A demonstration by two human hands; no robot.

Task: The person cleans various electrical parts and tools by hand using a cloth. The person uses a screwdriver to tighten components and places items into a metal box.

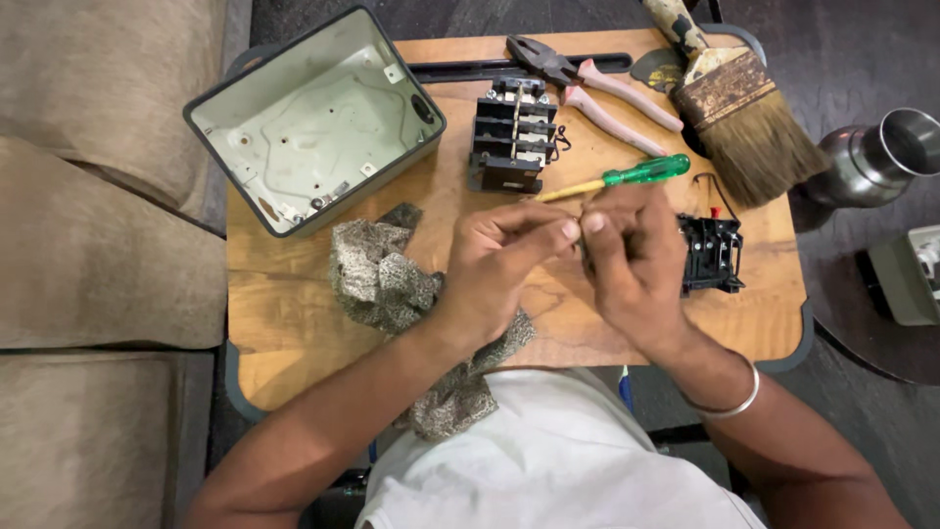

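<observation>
Your left hand point(494, 260) and right hand point(632, 255) meet fingertip to fingertip, pinching something too small to identify; the metal box point(313, 118) sits open on the tabletop point(294, 333).

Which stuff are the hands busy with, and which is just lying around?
Busy with:
left hand and right hand, pinching something too small to make out
black switch part beside the right hand

Lying around:
metal box
cloth
fuse block
pliers
green screwdriver
paintbrush
</observation>
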